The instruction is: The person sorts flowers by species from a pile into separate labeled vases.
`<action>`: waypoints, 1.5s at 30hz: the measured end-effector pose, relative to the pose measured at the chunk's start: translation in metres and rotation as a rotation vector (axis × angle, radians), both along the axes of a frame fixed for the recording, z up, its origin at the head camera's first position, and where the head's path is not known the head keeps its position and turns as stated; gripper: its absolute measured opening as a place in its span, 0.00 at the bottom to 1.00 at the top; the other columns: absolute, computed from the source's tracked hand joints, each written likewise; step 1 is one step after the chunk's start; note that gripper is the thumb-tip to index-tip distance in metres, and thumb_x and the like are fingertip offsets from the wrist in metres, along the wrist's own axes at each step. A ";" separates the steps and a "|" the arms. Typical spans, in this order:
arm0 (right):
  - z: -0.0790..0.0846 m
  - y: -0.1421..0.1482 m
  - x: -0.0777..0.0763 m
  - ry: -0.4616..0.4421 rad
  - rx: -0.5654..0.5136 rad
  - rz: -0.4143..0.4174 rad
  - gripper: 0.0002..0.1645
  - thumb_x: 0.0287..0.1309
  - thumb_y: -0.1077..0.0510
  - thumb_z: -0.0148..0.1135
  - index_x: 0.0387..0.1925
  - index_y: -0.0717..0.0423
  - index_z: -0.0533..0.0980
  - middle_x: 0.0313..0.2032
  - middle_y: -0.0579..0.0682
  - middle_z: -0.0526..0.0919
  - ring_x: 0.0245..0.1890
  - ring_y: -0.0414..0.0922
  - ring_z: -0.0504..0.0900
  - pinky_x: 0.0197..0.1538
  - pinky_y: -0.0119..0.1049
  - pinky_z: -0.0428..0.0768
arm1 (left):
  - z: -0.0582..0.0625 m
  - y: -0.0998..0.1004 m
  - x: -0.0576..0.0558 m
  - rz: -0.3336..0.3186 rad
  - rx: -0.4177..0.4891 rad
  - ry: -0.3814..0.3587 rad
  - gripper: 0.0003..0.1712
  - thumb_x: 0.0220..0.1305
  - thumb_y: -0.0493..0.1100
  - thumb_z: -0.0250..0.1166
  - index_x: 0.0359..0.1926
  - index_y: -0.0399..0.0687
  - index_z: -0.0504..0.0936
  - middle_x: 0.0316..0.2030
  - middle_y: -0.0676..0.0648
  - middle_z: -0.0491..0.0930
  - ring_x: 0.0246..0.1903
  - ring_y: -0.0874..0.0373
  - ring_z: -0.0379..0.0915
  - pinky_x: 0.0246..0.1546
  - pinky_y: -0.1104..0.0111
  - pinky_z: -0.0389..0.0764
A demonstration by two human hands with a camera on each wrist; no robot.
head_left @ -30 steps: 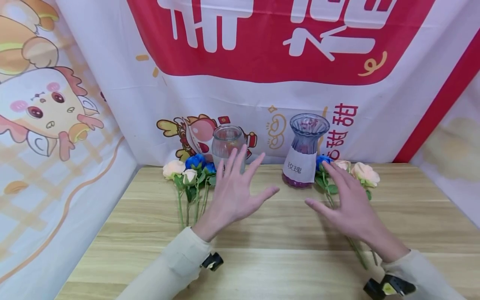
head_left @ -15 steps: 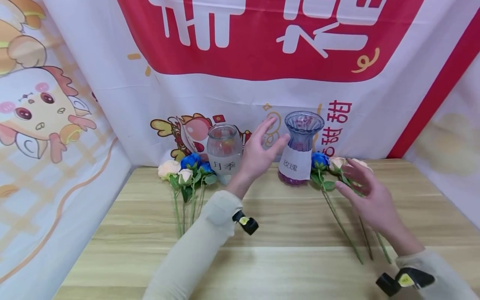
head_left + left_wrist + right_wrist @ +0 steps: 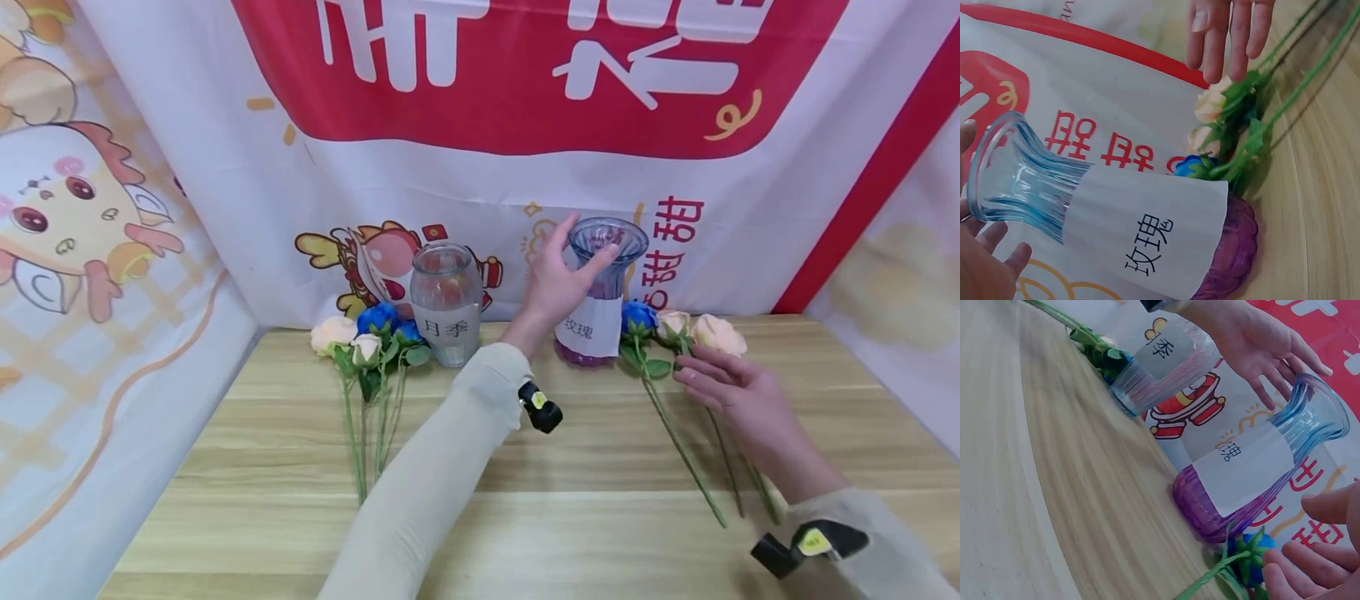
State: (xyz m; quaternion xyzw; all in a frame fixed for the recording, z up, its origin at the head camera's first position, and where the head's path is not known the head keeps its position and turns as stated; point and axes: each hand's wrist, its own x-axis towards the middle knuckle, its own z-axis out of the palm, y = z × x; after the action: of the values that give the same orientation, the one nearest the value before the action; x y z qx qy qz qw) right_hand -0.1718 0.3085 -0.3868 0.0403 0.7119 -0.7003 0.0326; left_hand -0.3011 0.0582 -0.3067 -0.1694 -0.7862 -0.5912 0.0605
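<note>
1. White printed backdrop with a red panel hangs behind the wood-grain tabletop.
2. Vase: upright near the back of the tabletop; flared blue neck, purple base, see-through glass, paper label on the front.
3. Left hand: I have it at the vase's neck, fingers spread, thumb apart in front; I cannot tell whether it touches the glass.
4. Glass jar: upright, left of the vase, also labelled; the backdrop's colours show through its wall.
5. Right hand: I have it over the right-hand stems, fingers loosely bent, gripping nothing, close to a peach rose; contact cannot be told. A blue rose lies just beside the vase's base.
6. Left bunch: lies just beside the jar, stems toward the viewer.
7. Clearances: the back edge runs close behind both containers; wood surface separates the two flower groups.
</note>
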 end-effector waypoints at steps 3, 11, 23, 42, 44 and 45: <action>-0.004 -0.001 -0.003 -0.058 -0.105 0.013 0.52 0.74 0.55 0.65 0.83 0.68 0.46 0.48 0.28 0.90 0.51 0.31 0.89 0.55 0.28 0.88 | -0.001 0.003 -0.004 0.016 -0.030 0.006 0.47 0.71 0.66 0.67 0.83 0.68 0.57 0.81 0.56 0.61 0.80 0.52 0.59 0.79 0.44 0.67; -0.017 -0.005 -0.008 -0.194 0.013 0.008 0.48 0.75 0.51 0.65 0.83 0.62 0.51 0.48 0.27 0.89 0.50 0.27 0.88 0.57 0.29 0.87 | -0.004 0.007 -0.009 0.011 -0.025 -0.006 0.46 0.70 0.68 0.66 0.83 0.73 0.57 0.80 0.59 0.61 0.79 0.52 0.62 0.77 0.44 0.70; -0.026 -0.017 -0.017 -0.242 0.137 -0.025 0.41 0.78 0.57 0.60 0.82 0.62 0.55 0.74 0.58 0.70 0.45 0.22 0.86 0.58 0.31 0.86 | -0.007 0.006 -0.011 -0.009 0.015 -0.014 0.46 0.70 0.68 0.66 0.83 0.74 0.56 0.81 0.61 0.61 0.79 0.46 0.62 0.74 0.41 0.72; -0.032 -0.030 -0.034 -0.260 0.449 -0.095 0.33 0.69 0.52 0.71 0.70 0.62 0.76 0.44 0.42 0.94 0.38 0.26 0.83 0.40 0.24 0.84 | -0.006 0.008 -0.008 0.026 0.033 -0.028 0.46 0.70 0.66 0.68 0.82 0.73 0.57 0.80 0.59 0.64 0.77 0.48 0.66 0.72 0.46 0.75; -0.032 -0.030 -0.035 -0.284 0.419 -0.092 0.33 0.69 0.51 0.71 0.70 0.61 0.76 0.42 0.40 0.94 0.38 0.27 0.85 0.40 0.25 0.85 | -0.006 0.008 -0.008 0.026 0.036 -0.028 0.46 0.70 0.66 0.68 0.82 0.73 0.57 0.80 0.59 0.64 0.77 0.49 0.65 0.72 0.46 0.76; -0.032 -0.030 -0.036 -0.295 0.399 -0.090 0.34 0.70 0.51 0.71 0.71 0.60 0.75 0.41 0.40 0.94 0.37 0.28 0.86 0.40 0.26 0.86 | -0.006 0.008 -0.008 0.027 0.037 -0.029 0.46 0.70 0.66 0.68 0.82 0.73 0.58 0.79 0.58 0.64 0.77 0.49 0.65 0.72 0.46 0.76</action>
State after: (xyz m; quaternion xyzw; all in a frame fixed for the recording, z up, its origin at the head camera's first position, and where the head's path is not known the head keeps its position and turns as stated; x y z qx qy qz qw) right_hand -0.2076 0.2782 -0.4189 0.1795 0.8210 -0.5333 0.0964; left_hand -0.3089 0.0666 -0.3126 -0.1491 -0.7781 -0.6073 0.0599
